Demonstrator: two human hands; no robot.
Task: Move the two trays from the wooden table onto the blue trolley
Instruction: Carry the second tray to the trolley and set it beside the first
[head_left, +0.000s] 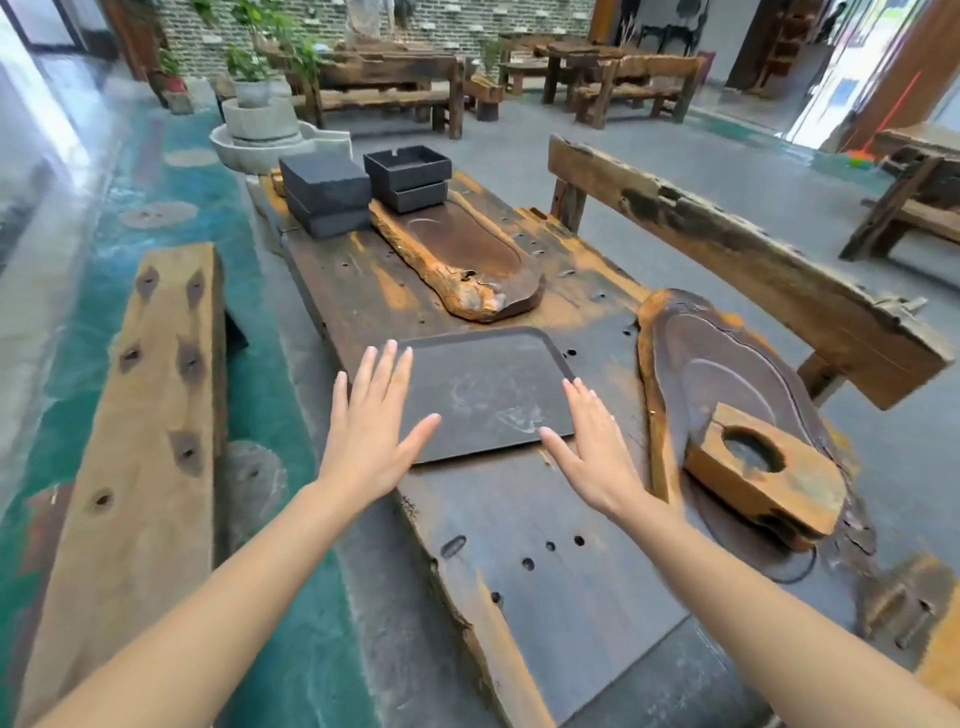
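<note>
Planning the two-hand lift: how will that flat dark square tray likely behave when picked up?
The dark square tray looks like a rigid slab, so it probably won't flex. It appears stone-like, so likely heavy for its size. Its rim is low and the surface smooth, so an edge grip may slip; the left hand and right hand, open at either side, suit an underside hold.

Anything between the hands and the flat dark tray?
Nothing visible. The left hand and right hand are open over the near corners of the dark tray, whose top is bare. The trolley is out of view.
</note>
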